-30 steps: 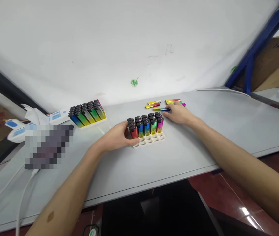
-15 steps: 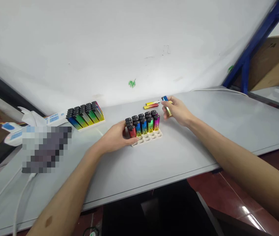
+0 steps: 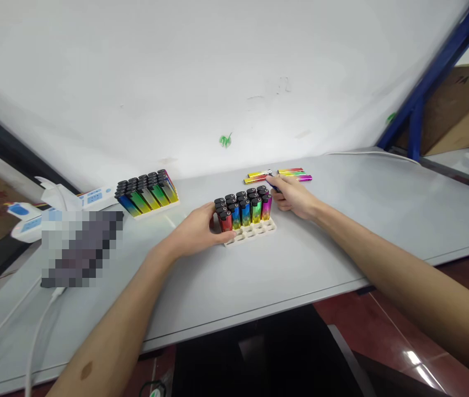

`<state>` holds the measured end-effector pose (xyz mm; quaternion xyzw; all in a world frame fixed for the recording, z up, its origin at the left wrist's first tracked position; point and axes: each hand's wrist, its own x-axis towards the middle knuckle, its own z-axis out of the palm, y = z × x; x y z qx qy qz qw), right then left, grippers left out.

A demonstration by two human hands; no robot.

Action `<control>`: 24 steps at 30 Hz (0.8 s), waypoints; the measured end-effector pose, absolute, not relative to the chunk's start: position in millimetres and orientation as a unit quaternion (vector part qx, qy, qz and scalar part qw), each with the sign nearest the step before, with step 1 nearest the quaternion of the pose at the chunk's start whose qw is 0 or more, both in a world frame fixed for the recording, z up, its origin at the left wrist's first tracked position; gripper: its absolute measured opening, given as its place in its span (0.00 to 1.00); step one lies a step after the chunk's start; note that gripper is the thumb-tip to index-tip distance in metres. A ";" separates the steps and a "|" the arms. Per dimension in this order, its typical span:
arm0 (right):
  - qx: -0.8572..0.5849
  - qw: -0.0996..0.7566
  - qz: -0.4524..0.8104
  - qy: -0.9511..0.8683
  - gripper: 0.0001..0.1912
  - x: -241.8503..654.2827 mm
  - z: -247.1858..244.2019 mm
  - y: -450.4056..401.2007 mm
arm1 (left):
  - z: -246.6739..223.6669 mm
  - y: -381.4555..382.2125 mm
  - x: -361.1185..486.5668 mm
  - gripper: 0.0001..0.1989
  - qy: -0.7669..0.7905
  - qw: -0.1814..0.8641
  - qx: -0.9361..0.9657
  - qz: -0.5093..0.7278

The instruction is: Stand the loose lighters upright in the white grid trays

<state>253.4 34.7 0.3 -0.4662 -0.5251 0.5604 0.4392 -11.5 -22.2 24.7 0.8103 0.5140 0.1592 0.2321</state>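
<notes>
A white slotted rack (image 3: 255, 233) holds rows of upright lighters (image 3: 245, 214) with shiny coloured bodies and black tops; slots along its near side are bare. My left hand (image 3: 195, 231) is wrapped round the left end of this rack, thumb on the front corner by a red lighter. Just behind the rack's right end, my right hand (image 3: 296, 197) pinches a dark blue lighter (image 3: 275, 188), mostly hidden by the fingers. Behind that hand lie loose lighters: a red and yellow one (image 3: 255, 180) to the left, and several more (image 3: 291, 171) to the right.
A second white rack (image 3: 158, 210) packed with lighters stands at back left. Beside it are power strips (image 3: 94, 196), a pixelated dark object (image 3: 81, 248) and white cables (image 3: 36, 342). The white wall (image 3: 185, 110) closes off the back; a blue post (image 3: 415, 129) rises at right.
My right hand has moved down and slightly right with the lighter, tilting it, and uncovers the loose lighters behind. My left hand stays on the rack. The whole view has shifted slightly.
</notes>
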 end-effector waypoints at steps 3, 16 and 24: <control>-0.475 0.432 0.558 -0.526 0.25 253.1 0.8 33.6 | 25.0 -22.4 -11.1 0.23 0.512 0.235 0.810 0.165; -0.485 0.426 0.562 -0.516 0.24 254.1 5.2 32.2 | 24.9 -22.4 -11.6 0.23 0.519 0.217 0.812 0.157; -0.494 0.434 0.550 -0.515 0.28 250.5 5.4 29.9 | 24.0 -22.3 -11.4 0.23 0.508 0.232 0.813 0.164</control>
